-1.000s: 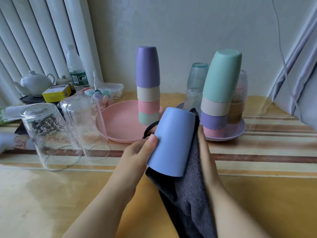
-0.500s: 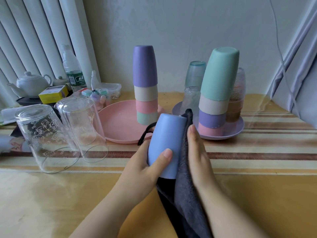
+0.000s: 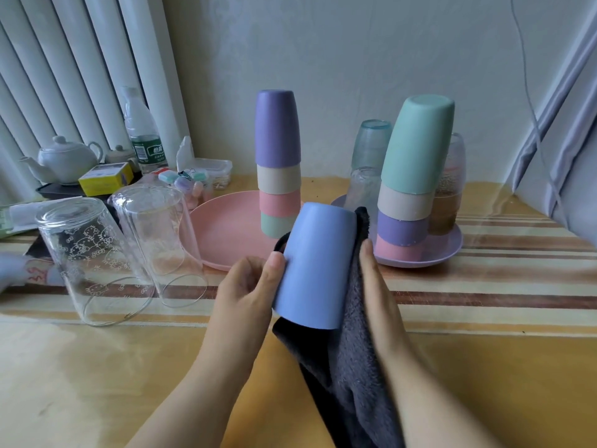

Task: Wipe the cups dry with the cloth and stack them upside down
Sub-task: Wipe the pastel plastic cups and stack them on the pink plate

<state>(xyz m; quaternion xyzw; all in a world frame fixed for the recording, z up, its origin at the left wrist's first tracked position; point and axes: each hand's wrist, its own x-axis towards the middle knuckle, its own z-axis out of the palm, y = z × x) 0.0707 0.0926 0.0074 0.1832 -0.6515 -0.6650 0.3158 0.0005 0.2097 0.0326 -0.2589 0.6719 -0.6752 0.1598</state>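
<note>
1. Head view, fingers. The left hand (image 3: 245,292) grips the blue cup (image 3: 318,265): its thumb tip presses the cup's left wall and the other fingers curl in behind it. The right hand (image 3: 376,286) lies with its fingers straight along the dark grey cloth (image 3: 350,360), pressing the cloth against the cup's right wall.
2. Head view, held things. The blue cup is held above the table (image 3: 484,367), base tilted up and away, mouth toward the camera. The cloth wraps the cup's right side and hangs down below both hands; a dark loop of it shows just past the left thumb.
3. Head view, beyond the left fingers. A pink plate (image 3: 226,234) carries an upside-down stack topped by a purple cup (image 3: 277,127). Further left stand two inverted clear glasses (image 3: 119,253).
4. Head view, beyond the right fingertips. A lilac plate (image 3: 445,250) carries a leaning upside-down stack topped by a green cup (image 3: 416,143), with glass tumblers behind it.
5. Head view, far left. A white teapot (image 3: 64,158) and a water bottle (image 3: 140,130) stand by the blinds.
</note>
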